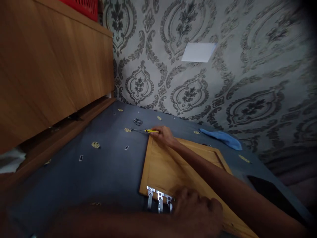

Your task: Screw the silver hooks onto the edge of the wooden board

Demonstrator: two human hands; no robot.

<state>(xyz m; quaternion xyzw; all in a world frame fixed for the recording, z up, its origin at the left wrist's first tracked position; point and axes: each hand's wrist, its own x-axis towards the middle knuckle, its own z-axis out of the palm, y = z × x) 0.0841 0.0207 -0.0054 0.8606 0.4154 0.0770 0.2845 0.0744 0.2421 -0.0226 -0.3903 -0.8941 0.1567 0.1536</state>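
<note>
My right hand (165, 135) is closed around the yellow-and-black handle of a screwdriver (151, 131), whose thin metal shaft points left over the blue-grey patterned cloth. Beneath that arm lies a framed wooden panel (163, 165). A silvery metal hook rack (159, 197) sits along the panel's near edge, its hooks hanging past the wood. My left hand (198, 211), slightly blurred, curls over the right end of the rack and hides it; its fingertips are out of sight. Just beyond the screwdriver tip is a small dark wire-like shape (138, 122), too small to name surely.
A wooden cabinet (56, 66) stands at left, with a red basket (85, 8) on top and a whitish crumpled piece (11, 160) at its base. Patterned wallpaper (153, 49) closes off the back. A blue cloth (223, 138) and a dark flat object (272, 195) lie at right.
</note>
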